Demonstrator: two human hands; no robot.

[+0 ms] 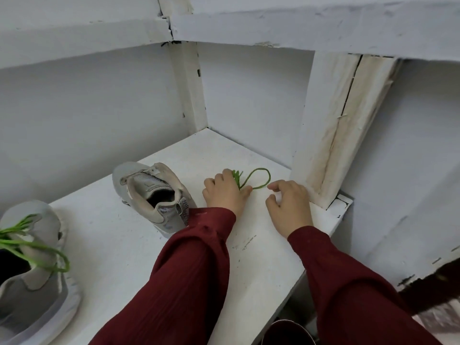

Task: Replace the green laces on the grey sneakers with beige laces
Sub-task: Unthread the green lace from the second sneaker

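Two arms in dark red ribbed sleeves [199, 270] reach forward from the bottom of the view over a white painted table [261, 257], scuffed and chipped along its edge.

Nearest, at the lower left and partly cut off by the frame, stands a grey fabric sneaker with a pale sole [32, 282]. Bright green cord laces [37, 247] are threaded through it and loop loosely over its opening.

Farther in, a second grey fabric sneaker [135, 179] sits heel toward the viewer, just beside the left sleeve. No lace shows on it.

To its right the left hand [225, 195] rests on the table. Its fingers [224, 174] and thumb are curled round a loose green cord lace [237, 179], gathered into a small bundle, with one long loop lying out to the right.

The right hand [290, 207] rests near it. Its fingers are loosely bent and hold nothing. The forefinger tip [273, 186] lies just beside the end of the loop; whether it touches cannot be told.

Beyond the hands, white walls [99, 108] meet in a corner, and a white wooden post [331, 135] with cracked paint stands at the table's far right.

The task looks to be in its early part. One sneaker appears unlaced, and its green lace is off and in hand. The other sneaker has yet to be unlaced. No beige laces are in view, so threading them into both sneakers is left to do.
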